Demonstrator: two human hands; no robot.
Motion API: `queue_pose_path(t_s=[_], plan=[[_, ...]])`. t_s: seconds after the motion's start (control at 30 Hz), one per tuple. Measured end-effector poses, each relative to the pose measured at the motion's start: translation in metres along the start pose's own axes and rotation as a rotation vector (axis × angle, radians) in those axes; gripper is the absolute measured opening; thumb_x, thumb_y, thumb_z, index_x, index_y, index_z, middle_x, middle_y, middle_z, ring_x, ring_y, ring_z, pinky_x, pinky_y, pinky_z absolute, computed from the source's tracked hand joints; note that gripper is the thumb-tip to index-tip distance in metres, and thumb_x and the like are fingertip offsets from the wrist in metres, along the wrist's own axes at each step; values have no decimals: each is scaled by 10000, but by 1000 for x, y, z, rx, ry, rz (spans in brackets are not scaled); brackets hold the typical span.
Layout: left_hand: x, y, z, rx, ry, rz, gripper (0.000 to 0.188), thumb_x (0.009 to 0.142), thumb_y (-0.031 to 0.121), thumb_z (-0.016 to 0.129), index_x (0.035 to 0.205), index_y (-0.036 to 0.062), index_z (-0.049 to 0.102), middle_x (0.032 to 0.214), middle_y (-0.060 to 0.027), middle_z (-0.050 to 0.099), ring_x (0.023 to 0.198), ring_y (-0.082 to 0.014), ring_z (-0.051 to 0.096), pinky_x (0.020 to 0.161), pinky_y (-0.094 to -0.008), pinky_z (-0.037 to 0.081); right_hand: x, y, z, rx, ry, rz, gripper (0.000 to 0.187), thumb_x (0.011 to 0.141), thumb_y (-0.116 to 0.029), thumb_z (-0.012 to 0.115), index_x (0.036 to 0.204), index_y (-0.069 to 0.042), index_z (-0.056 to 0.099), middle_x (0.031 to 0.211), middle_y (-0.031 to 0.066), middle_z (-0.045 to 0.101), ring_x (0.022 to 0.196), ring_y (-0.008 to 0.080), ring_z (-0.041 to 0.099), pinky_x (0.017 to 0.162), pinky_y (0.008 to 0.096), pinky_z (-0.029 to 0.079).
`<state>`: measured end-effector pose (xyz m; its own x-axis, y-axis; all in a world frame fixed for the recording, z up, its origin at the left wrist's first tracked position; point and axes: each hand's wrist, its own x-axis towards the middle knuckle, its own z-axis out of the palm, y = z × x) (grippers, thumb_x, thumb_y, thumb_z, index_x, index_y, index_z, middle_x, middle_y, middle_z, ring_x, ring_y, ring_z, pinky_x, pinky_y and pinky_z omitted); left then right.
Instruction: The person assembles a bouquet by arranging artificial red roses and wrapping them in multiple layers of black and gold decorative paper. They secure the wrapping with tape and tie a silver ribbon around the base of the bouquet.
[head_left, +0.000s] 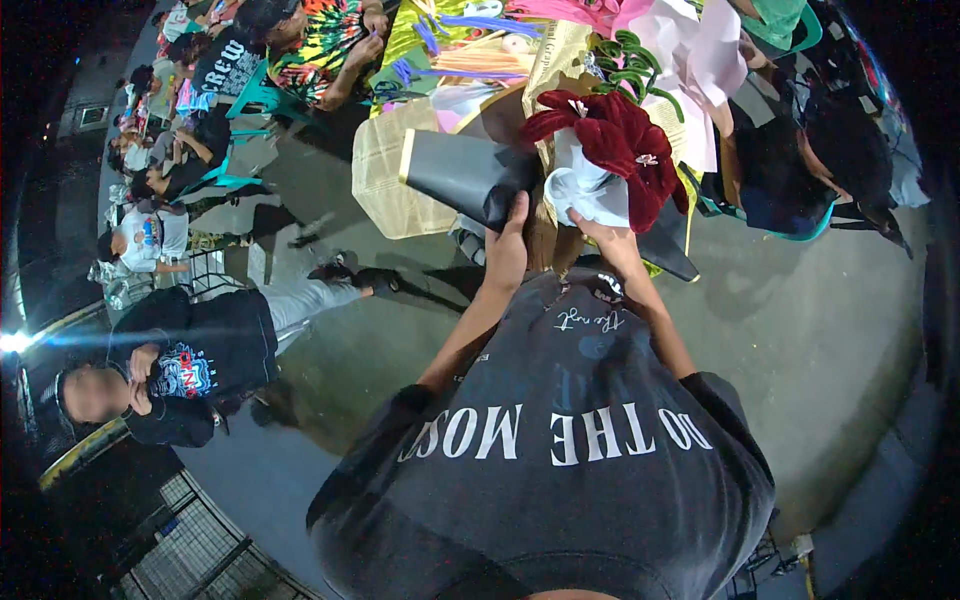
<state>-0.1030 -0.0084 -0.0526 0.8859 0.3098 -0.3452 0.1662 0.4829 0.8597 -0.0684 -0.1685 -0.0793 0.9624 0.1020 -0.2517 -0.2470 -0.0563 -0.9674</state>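
My left hand (507,250) grips the lower end of a folded sheet of black wrapping paper (455,175) with a pale gold edge. In my right hand (612,245) is the white paper wrap (592,200) around the base of a bouquet of dark red fuzzy flowers (655,150). The petals spread above and right of the wrap, with small pale centres showing. Both hands are close together at the near edge of a crowded work surface. More black paper (668,250) with a gold edge shows right of my right hand.
Printed newsprint-style paper (395,185) lies left of the black sheet. Farther off are orange fuzzy stems (490,62), green curled stems (630,65) and pink-white paper (700,50). People sit nearby on both sides; one person (200,360) is at the left.
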Motion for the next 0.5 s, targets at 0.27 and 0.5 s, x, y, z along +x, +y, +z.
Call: queue_pose_path(t_s=[0.27,0.5], plan=[[7,18,6,282,1,152,302,974,172,609,1202,-27,608,1162,-47,634,1051,-154,583,941,-318,439,9,41,-9,99,-36,83,587,710,-285,857,1160,1,612,1151,87,630,1031,201,594,905,337,479],[10,19,4,353,7,139,323,978,250,618,1164,-13,606,1093,-69,665,987,-151,592,883,-307,450,10,48,-8,24,-39,-3,626,701,-302,862,1177,4,596,1135,84,627,1020,201,589,902,338,479]])
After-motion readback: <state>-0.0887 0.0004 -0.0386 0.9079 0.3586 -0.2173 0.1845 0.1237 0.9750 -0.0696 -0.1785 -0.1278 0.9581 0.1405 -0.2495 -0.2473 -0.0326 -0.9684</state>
